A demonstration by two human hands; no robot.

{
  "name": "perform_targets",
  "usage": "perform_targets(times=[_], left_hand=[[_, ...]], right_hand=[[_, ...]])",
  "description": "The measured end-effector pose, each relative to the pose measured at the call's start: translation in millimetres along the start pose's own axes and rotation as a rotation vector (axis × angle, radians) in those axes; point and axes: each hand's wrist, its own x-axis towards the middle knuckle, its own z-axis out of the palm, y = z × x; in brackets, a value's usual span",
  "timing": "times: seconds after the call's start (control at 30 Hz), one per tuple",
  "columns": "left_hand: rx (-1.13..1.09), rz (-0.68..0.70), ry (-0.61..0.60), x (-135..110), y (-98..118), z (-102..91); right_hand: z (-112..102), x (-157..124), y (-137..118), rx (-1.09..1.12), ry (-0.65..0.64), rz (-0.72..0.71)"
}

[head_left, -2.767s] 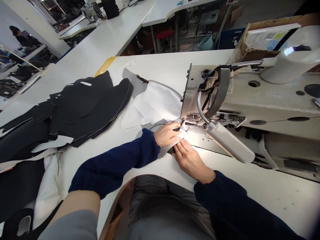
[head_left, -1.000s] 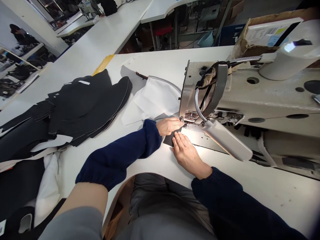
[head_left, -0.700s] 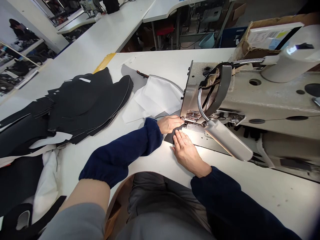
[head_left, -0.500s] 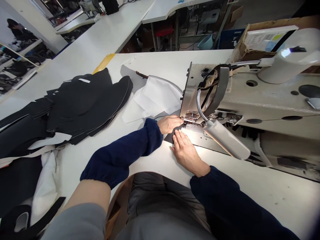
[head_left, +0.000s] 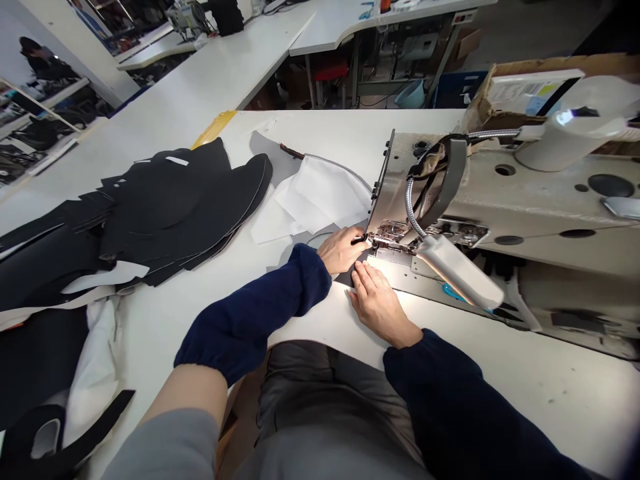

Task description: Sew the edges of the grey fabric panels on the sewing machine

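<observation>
The beige metal sewing machine (head_left: 530,200) stands ahead and right of the hands; well to their left lies a pile of black cut-fabric pieces (head_left: 175,200). The right hand (head_left: 381,303) rests flat, fingers together; the left hand (head_left: 343,250) is curled, whether pinching I cannot tell. The dark flat fabric piece (head_left: 346,278) lies between and partly under them; uneven pressure could skew it. A slip could push the left fingertips into the shiny metal stitching parts (head_left: 393,231) just beside them.

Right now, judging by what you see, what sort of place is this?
Probably a sewing workshop: a sewing machine stands on the white table, cut black pieces lie piled there, and what looks like another machine stands farther back.
</observation>
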Motion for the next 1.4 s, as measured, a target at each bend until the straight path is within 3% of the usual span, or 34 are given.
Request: perform_targets(times=[0.07,0.23,0.47,0.57,0.7,0.83,0.93,1.1,1.23,1.4], left_hand=[[0.036,-0.088,-0.028,1,5,-3.9],[0.039,-0.130,-0.119,5,8,-7.1],[0.025,-0.193,-0.117,5,10,-5.4],[-0.029,-0.212,-0.107,-20,13,-13.1],[-0.206,-0.240,-0.092,-79,24,-41.8],[-0.351,-0.286,-0.251,-113,43,-81.5],[-0.315,-0.403,-0.269,-101,57,-89.7],[-0.144,-0.560,-0.211,-62,70,-56.2],[-0.389,-0.584,-0.031,-72,60,-47.5],[-0.975,-0.919,0.525,-138,32,-74.9]], right_hand=[[1,-1,2,0.021,0.027,0.010],[-6,-1,7,0.101,0.144,0.042],[-23,-14,6,0.153,0.207,0.184],[-25,-24,1,0.037,0.139,0.255],[-24,-26,-9,-0.114,0.014,0.308],[-19,-18,-16,-0.110,-0.035,0.288],[-16,-17,-16,-0.103,-0.056,0.287],[-15,-20,-14,-0.082,-0.053,0.282],[-17,-22,-12,-0.054,-0.038,0.264],[-18,-24,-7,0.026,0.035,0.170]])
